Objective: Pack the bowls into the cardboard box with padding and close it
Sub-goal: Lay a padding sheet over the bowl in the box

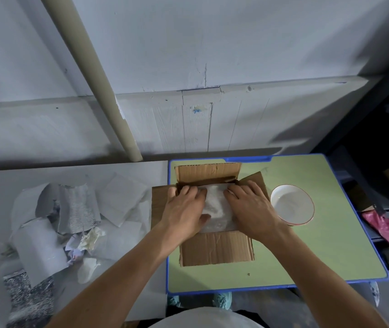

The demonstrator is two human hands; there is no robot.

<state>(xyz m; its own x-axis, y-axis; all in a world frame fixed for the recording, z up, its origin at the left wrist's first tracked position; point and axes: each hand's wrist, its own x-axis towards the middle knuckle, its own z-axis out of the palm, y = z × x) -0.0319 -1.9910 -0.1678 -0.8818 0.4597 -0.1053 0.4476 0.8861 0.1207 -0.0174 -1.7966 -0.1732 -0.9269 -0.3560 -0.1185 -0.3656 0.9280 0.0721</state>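
Cardboard box [216,249] open on green desk [335,245]. Left hand [184,209] and right hand [247,208], fingers flat, press white padding [214,204] inside it. Bowl [292,204] on the desk, just right of the box.

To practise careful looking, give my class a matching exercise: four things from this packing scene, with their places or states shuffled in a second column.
1 white bowl
2 padding sheet
3 cardboard box
4 spare padding pile

A pressed under left hand and right hand
B flaps open, on green table
C on table, right of box
D left of table

Pairs: 1-C, 2-A, 3-B, 4-D
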